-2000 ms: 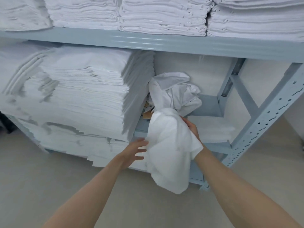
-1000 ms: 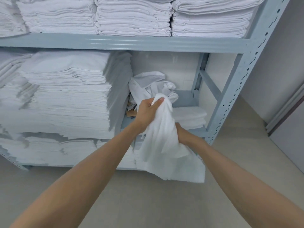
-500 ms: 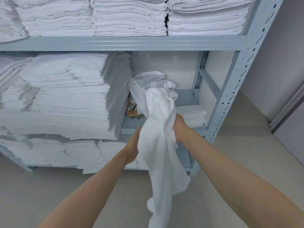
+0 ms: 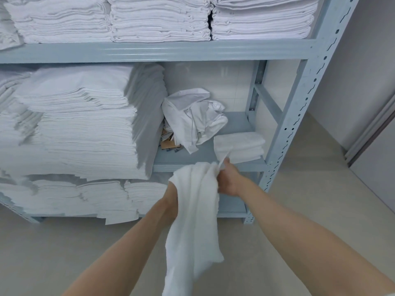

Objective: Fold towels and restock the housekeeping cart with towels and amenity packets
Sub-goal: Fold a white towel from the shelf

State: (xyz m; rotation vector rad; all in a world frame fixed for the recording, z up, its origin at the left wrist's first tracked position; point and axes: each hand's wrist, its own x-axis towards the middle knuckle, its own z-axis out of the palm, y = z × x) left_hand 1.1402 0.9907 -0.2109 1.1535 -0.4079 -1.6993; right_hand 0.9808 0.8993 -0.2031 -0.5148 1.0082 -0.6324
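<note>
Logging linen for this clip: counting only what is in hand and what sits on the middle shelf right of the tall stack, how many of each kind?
Loose towel, gripped by the right hand: 1
Crumpled linen heap: 1
Small folded towel stack: 1
Total: 3

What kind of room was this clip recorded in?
Most likely a hotel linen storeroom: a grey metal rack carries tall stacks of folded white linen, and both hands hold a loose white towel in front of it.
</note>
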